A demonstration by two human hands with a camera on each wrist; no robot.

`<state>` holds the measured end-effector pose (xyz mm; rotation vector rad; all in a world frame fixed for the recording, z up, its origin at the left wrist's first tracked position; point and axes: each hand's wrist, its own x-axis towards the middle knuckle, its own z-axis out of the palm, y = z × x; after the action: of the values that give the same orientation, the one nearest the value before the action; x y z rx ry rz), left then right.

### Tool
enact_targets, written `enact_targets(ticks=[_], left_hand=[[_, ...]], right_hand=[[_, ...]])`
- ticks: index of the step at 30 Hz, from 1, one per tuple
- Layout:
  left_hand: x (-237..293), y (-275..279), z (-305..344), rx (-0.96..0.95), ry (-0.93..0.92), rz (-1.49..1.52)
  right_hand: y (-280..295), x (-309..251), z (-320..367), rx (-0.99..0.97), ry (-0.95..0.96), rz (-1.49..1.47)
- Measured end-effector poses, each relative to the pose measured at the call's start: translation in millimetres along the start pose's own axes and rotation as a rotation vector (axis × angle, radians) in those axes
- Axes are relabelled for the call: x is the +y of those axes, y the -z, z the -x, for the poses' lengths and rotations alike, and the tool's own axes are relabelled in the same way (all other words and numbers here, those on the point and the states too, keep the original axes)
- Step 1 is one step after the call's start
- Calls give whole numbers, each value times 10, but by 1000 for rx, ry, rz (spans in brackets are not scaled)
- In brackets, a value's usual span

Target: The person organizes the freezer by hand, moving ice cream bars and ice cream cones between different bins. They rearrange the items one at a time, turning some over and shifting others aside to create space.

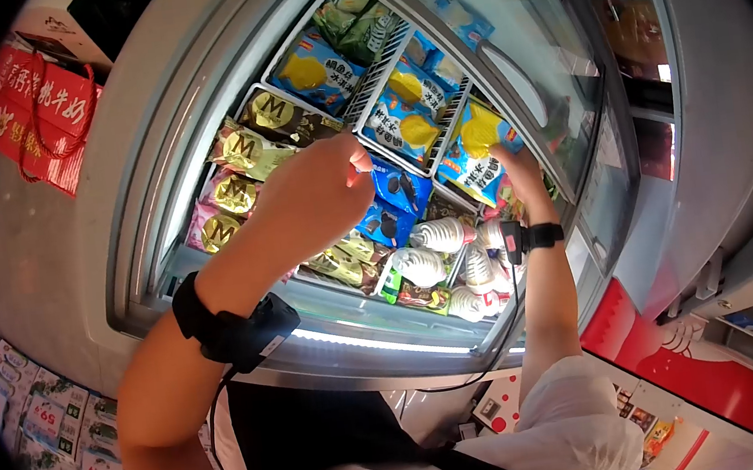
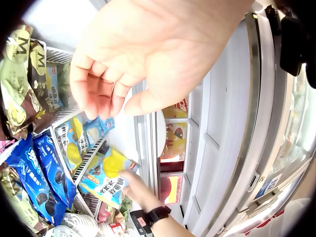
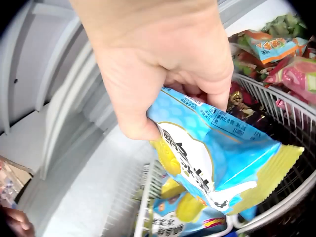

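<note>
My right hand (image 1: 521,172) pinches a blue and yellow ice cream packet (image 3: 212,153) between thumb and fingers. In the head view the packet is tilted over the right side of the freezer, above the wire baskets. My left hand (image 2: 148,59) holds nothing, its fingers loosely bent. It hangs over the middle of the freezer, overlapping the dark blue ice cream packets (image 1: 399,186) in the head view. More blue and yellow packets (image 1: 404,106) lie in the basket beside the right hand.
White wire dividers (image 1: 377,72) split the chest freezer. Gold-marked ice cream packets (image 1: 274,112) fill the left side, and white-topped cones (image 1: 419,267) lie at the near right. A sliding glass lid (image 1: 550,48) covers the right. A red bag (image 1: 42,115) stands outside, left.
</note>
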<state>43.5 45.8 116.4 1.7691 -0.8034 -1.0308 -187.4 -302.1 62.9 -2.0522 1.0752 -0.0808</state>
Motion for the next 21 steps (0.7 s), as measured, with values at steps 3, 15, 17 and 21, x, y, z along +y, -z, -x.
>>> enact_targets(ticks=[3, 15, 17, 21], left_hand=[[5, -10, -2, -11, -8, -15], [93, 62, -34, -44, 47, 10], [20, 16, -34, -23, -32, 35], [89, 23, -4, -46, -7, 24]], right_hand=[[-95, -318, 100, -202, 99, -28], [-1337, -578, -628, -54, 542, 762], [-1371, -472, -491, -125, 590, 659], [-1551, -333, -231, -127, 676, 865]])
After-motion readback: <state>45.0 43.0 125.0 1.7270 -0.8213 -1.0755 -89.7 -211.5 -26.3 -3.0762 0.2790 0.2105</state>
